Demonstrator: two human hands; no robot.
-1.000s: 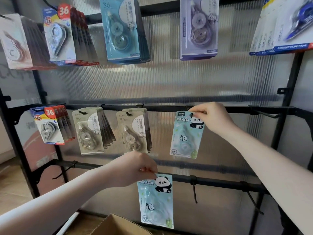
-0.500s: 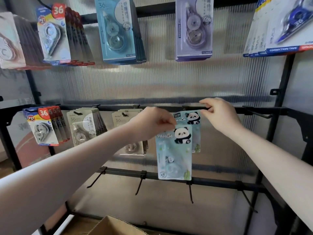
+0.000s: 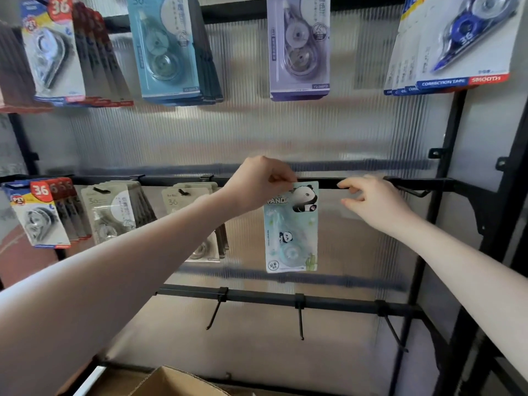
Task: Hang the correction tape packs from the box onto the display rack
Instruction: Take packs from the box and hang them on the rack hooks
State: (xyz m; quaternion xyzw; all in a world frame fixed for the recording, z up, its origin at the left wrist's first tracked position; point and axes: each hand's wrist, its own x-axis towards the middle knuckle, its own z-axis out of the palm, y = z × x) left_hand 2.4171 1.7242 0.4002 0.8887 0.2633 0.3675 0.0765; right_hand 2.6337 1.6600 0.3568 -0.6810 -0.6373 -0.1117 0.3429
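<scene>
Left hand (image 3: 257, 182) pinches the panda pack (image 3: 291, 227) by its top corner at the middle rail (image 3: 368, 183); right hand (image 3: 371, 202) hovers beside, loosely curled, empty. Hook seems hidden, so a missed hole drops the pack.

Both arms reach forward; the left hand (image 3: 258, 182) pinches with curled fingers, the right hand (image 3: 374, 204) hangs loosely curled.

Both forearms are bare from the frame edges to the wrists. The left hand (image 3: 258, 182) and right hand (image 3: 374, 202) are bare too, with short, plain nails on the fingers (image 3: 347, 184).
</scene>
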